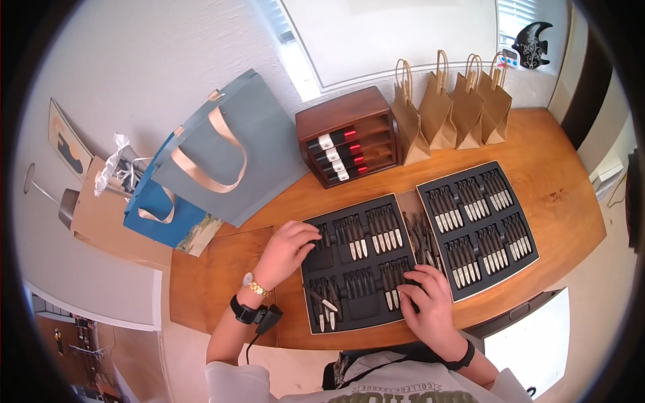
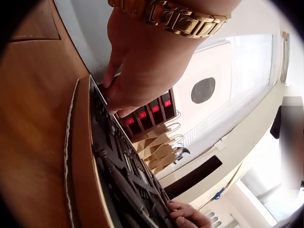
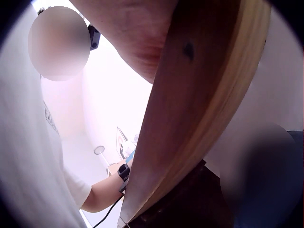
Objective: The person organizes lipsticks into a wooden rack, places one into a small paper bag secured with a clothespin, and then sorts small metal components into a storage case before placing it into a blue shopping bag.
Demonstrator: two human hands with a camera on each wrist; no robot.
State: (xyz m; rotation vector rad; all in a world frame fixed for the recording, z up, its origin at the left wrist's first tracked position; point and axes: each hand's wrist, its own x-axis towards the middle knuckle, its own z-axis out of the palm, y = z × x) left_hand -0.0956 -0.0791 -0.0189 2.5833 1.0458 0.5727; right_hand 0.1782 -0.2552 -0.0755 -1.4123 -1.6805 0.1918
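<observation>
Two black trays hold rows of dark, slim pieces with silvery-white ends: a left tray (image 1: 366, 314) and a right tray (image 1: 485, 227). My left hand (image 1: 285, 252) reaches over the upper left compartment of the left tray, fingertips bent down at dark pieces; whether it pinches one is hidden. The left wrist view also has this hand (image 2: 142, 71) low at the tray's far end. My right hand (image 1: 430, 309) hovers or rests at the left tray's lower right compartment, fingers loosely bent and apart, nothing visible between them. In the lower left compartment, several pieces lie crosswise.
Loose dark pieces (image 1: 423, 242) lie between the trays. Behind stand a wooden rack (image 1: 346, 111) with black-and-red items, several brown paper bags (image 1: 437, 111), a grey gift bag (image 1: 262, 148) and a blue bag (image 1: 158, 211). The wooden table (image 1: 571, 188) curves at the right.
</observation>
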